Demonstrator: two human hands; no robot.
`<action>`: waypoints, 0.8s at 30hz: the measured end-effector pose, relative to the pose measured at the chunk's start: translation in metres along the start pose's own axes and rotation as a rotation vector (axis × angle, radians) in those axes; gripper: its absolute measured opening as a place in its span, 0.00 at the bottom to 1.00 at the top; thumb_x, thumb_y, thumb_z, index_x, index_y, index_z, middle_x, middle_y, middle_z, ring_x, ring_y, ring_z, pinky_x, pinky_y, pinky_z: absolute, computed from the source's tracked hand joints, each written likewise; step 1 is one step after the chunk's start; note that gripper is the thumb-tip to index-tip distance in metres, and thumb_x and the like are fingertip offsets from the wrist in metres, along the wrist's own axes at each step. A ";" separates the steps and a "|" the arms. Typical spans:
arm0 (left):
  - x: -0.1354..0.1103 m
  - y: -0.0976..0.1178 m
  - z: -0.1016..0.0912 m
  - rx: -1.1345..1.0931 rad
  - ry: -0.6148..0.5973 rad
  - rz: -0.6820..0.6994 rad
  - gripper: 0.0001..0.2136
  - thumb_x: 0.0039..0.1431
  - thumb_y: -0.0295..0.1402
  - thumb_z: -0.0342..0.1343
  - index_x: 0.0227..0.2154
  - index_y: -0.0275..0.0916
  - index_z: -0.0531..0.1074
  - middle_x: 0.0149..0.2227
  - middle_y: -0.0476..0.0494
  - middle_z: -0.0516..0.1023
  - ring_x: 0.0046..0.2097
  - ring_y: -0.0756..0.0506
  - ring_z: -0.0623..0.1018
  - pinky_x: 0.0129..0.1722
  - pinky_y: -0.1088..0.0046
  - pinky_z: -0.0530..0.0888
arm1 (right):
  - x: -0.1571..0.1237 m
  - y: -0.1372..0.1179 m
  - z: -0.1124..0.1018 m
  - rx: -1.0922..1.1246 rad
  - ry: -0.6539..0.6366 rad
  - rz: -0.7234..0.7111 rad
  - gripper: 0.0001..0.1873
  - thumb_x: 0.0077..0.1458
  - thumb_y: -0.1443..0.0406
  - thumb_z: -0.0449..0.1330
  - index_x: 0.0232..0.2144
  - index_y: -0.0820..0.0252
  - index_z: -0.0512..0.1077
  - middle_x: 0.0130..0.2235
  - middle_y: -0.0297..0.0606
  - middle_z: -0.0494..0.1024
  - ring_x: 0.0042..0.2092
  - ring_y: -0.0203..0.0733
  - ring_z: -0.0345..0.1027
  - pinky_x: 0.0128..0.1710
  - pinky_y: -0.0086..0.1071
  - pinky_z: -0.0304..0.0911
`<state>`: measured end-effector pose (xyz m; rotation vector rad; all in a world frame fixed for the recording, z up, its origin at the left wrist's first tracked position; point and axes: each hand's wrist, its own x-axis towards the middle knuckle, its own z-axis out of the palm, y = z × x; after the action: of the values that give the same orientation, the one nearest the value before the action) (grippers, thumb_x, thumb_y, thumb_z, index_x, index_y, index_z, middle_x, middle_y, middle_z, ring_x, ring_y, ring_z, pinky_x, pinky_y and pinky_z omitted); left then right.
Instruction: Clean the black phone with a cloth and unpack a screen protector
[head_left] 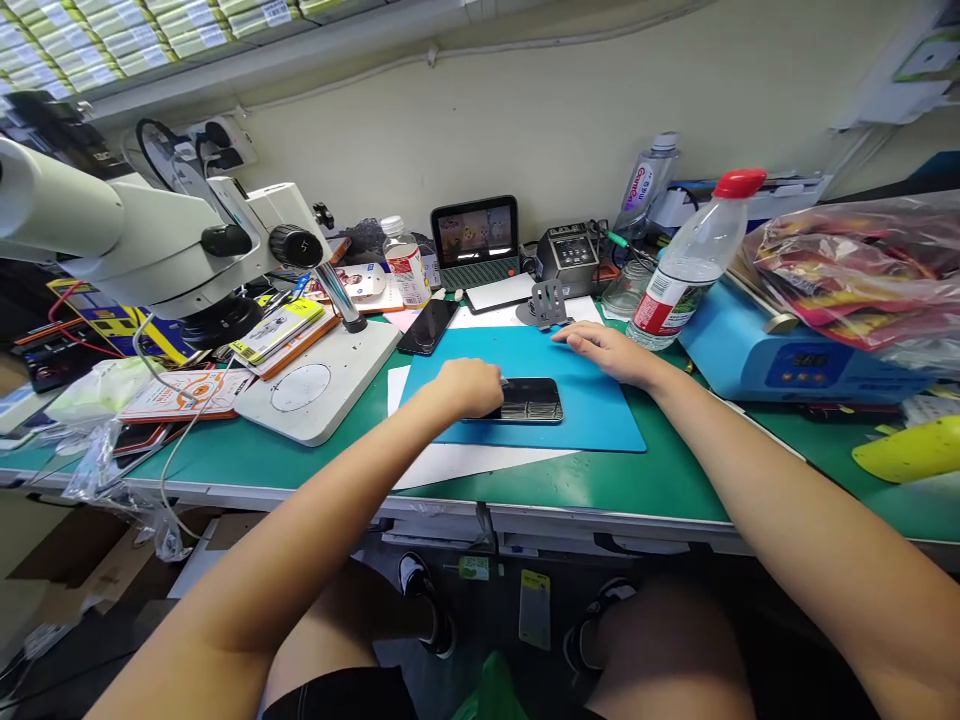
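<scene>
A black smartphone lies flat, screen up, on a blue mat. My left hand is closed over the phone's left end and hides that part. A small pale bit shows by its fingers, but I cannot make out what they hold. My right hand rests at the mat's upper right edge with its fingers stretched out and nothing in them. Just beyond its fingertips is a dark folding stand. Another dark phone lies at the mat's upper left corner.
A microscope on a pale base stands left. Right are a red-capped bottle, a blue device with a display and plastic-wrapped packets. A small screen and a drink bottle stand behind. White paper lies under the mat.
</scene>
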<state>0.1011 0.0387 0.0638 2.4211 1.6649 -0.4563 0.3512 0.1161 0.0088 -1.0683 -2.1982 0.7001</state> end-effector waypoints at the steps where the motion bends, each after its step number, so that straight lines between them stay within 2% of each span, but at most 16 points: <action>1: -0.001 -0.005 -0.002 0.005 -0.028 0.012 0.17 0.63 0.31 0.44 0.48 0.37 0.74 0.48 0.32 0.79 0.48 0.36 0.79 0.43 0.64 0.74 | 0.000 -0.001 0.000 -0.005 -0.003 -0.002 0.37 0.54 0.34 0.49 0.43 0.54 0.81 0.50 0.47 0.79 0.55 0.59 0.69 0.61 0.55 0.57; 3: 0.000 -0.009 -0.008 0.010 -0.078 0.044 0.17 0.63 0.32 0.44 0.48 0.39 0.75 0.49 0.34 0.79 0.48 0.37 0.79 0.43 0.65 0.74 | 0.001 -0.002 0.000 -0.018 -0.012 -0.002 0.39 0.54 0.34 0.49 0.43 0.55 0.81 0.50 0.47 0.79 0.56 0.60 0.68 0.61 0.56 0.56; 10: 0.025 0.006 -0.026 -0.010 -0.163 0.083 0.17 0.62 0.33 0.47 0.50 0.41 0.75 0.51 0.36 0.79 0.49 0.40 0.78 0.45 0.67 0.73 | 0.000 -0.002 -0.002 -0.019 -0.018 0.004 0.39 0.54 0.34 0.48 0.44 0.54 0.81 0.51 0.47 0.79 0.56 0.60 0.68 0.61 0.56 0.57; 16: 0.022 -0.014 -0.020 -0.001 -0.172 0.086 0.17 0.62 0.33 0.46 0.49 0.41 0.75 0.49 0.38 0.79 0.46 0.41 0.78 0.44 0.69 0.73 | 0.000 -0.002 -0.002 -0.017 -0.020 0.004 0.40 0.53 0.33 0.48 0.44 0.55 0.81 0.51 0.47 0.79 0.56 0.60 0.68 0.61 0.55 0.56; 21: 0.023 -0.001 -0.018 -0.017 -0.140 0.132 0.16 0.64 0.34 0.45 0.49 0.41 0.74 0.50 0.38 0.79 0.47 0.41 0.78 0.44 0.69 0.72 | 0.001 0.000 -0.001 -0.022 -0.015 -0.007 0.39 0.54 0.34 0.48 0.43 0.56 0.81 0.51 0.48 0.79 0.56 0.60 0.68 0.61 0.56 0.57; 24: 0.023 -0.004 -0.018 -0.031 -0.140 0.129 0.15 0.64 0.35 0.45 0.48 0.42 0.75 0.49 0.39 0.79 0.46 0.42 0.78 0.44 0.70 0.72 | 0.000 0.001 -0.001 -0.019 -0.012 -0.008 0.39 0.54 0.34 0.48 0.44 0.55 0.80 0.51 0.48 0.79 0.56 0.60 0.68 0.60 0.55 0.57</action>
<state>0.1075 0.0657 0.0734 2.3959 1.4396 -0.5609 0.3518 0.1170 0.0091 -1.0664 -2.2222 0.6856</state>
